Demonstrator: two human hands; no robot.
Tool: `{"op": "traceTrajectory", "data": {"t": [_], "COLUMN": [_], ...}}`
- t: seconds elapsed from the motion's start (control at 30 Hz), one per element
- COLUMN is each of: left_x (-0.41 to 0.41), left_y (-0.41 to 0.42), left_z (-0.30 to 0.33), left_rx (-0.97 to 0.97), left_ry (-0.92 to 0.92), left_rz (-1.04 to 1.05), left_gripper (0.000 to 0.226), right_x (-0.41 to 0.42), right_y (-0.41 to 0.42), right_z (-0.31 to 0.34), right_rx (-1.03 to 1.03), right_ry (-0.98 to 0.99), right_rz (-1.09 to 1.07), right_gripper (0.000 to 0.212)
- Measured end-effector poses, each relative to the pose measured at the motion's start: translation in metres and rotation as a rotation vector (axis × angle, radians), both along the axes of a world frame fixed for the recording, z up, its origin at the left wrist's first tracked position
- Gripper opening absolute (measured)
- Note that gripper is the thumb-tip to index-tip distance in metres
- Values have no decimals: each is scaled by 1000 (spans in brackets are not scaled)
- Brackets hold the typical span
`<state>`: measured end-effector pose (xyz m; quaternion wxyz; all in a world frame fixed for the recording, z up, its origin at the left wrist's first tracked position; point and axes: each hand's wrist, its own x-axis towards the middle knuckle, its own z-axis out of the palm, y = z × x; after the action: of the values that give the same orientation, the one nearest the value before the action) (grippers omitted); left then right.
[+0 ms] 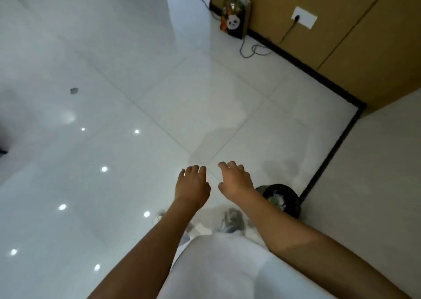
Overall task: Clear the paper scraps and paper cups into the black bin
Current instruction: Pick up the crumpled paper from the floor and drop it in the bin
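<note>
I see the black bin [281, 199] at about four o'clock in my view, standing on the white tiled floor [159, 94] close to the dark skirting strip [328, 160] of the beige wall, and partly hidden behind the right forearm. Pale crumpled scraps [276, 199] lie inside it. One small grey scrap [74, 91] lies on the tiles far off at ten o'clock, well apart from the bin.

Both hands hang out in front of me, palms down, holding nothing. The left hand [193, 185] is just left of centre at six o'clock, its fingers loosely curled and close together. The right hand [234, 180] is just beside it, fingers relaxed and slightly apart.

Below the hands I make out blurred shoes [232, 220] and a white garment [218, 264].

At twelve o'clock a gift bag with a panda face [234, 20] stands against the wooden wall [341, 25], with a grey cable [252, 50] looped on the floor beside it. A white socket [304, 17] with a plug sits at one o'clock.
</note>
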<state>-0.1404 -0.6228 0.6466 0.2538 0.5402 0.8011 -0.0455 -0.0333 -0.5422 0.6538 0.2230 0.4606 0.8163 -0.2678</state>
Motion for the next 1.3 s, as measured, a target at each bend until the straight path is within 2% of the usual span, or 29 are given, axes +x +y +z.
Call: {"op": "traceTrajectory", "data": {"t": [0.17,0.4,0.7,1.0,1.3], "left_x": [-99,-230,-334,-486,-616], "left_y": [-95,-256,-411,-500,-592], "left_z": [7,18,21,11,23], "left_rx": [11,11,-3,26,32], "left_ry": [16,44,31,72,55], "left_rz": [277,624,1030,1271,1457], "left_gripper": [47,48,48,46,45], "right_x": [-123,-294,-449,-623,-788], "right_y": [-67,-209,-348,-435,-533], "right_z": [5,3,6,-6,11], "right_rx": [6,-5,-10,-51,-50], "right_ry": [16,76,112,102,100], "right_rz": [269,641,1030,1222,1383], "right_gripper": [56,59,61,60,60]}}
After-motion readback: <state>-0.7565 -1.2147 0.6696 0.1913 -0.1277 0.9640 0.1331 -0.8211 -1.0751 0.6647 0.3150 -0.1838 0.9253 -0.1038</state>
